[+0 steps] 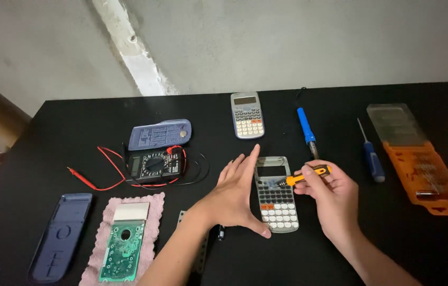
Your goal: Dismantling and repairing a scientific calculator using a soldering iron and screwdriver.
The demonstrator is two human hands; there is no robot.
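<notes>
A grey calculator front shell (277,198), its screen window empty and its white keys facing up, lies on the black table (340,103). My left hand (237,193) rests open along its left edge, fingers straight and thumb at the lower corner. My right hand (327,193) is shut on a small orange-handled screwdriver (308,175), whose tip points left onto the shell just below the window.
A whole grey calculator (247,114) lies further back, with a blue soldering iron (306,130) beside it. Right: blue screwdriver (371,153) and orange bit case (417,159). Left: multimeter (155,165) with red leads, blue back cover (160,133), blue slide cover (62,235), green circuit board (123,241) on pink cloth.
</notes>
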